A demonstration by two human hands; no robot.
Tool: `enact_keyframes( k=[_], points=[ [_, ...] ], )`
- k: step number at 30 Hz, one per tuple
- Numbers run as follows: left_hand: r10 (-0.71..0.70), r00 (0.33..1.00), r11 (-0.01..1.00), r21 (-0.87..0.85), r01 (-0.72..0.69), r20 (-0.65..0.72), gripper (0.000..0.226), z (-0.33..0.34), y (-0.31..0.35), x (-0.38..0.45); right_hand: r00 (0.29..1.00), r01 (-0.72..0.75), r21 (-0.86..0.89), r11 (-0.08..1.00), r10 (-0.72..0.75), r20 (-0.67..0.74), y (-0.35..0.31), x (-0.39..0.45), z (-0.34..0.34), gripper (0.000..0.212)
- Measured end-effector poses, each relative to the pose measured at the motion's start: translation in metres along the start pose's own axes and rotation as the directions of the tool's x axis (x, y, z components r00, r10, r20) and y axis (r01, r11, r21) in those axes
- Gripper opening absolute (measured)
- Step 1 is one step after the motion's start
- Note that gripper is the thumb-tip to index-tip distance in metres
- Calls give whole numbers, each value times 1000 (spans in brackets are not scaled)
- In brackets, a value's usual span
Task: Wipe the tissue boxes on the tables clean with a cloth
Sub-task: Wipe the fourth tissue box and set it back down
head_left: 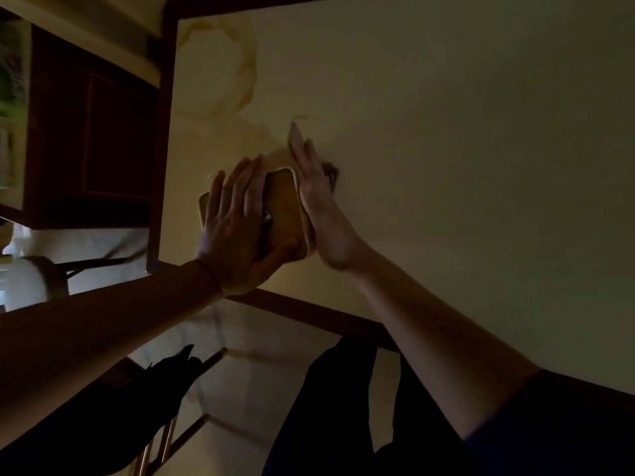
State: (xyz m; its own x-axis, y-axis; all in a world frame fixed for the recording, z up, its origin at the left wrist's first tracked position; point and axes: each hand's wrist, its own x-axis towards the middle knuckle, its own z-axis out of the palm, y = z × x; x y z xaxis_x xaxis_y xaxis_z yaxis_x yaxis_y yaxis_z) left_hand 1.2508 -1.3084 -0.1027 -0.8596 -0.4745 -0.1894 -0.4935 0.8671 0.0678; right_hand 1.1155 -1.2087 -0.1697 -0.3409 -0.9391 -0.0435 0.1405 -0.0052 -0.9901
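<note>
Both hands, left [237, 228] and right [318, 201], press flat-fingered against tissue box [285, 207] on stained table [446, 132].

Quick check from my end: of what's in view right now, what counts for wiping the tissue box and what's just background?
For the job:
- tissue box on the table
- left hand, flat on the box's top
- right hand, straight fingers against the box's right side; a cloth under it cannot be made out

Just lying about:
- pale ring stains on the table
- dark cabinet to the left
- chair at the left edge
</note>
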Motion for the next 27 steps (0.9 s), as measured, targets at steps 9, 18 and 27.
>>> enact_keyframes(
  k=[9, 18, 27],
  points=[
    [-18, 1000, 1000, -2, 18, 14, 111, -2, 2, -1, 1000, -15, -8, 1000, 14, -22, -12, 28, 0, 83],
    [-17, 1000, 1000, -6, 17, -11, 111, 0, 2, 0, 997, -77, 64, 995, 77, 1, 1, -81, 22, 68],
    [5, 1000, 1000, -17, -5, -21, 109, -1, 1, 1, 1000, -8, 101, 995, 10, -28, 3, -17, 7, 62]
  ],
)
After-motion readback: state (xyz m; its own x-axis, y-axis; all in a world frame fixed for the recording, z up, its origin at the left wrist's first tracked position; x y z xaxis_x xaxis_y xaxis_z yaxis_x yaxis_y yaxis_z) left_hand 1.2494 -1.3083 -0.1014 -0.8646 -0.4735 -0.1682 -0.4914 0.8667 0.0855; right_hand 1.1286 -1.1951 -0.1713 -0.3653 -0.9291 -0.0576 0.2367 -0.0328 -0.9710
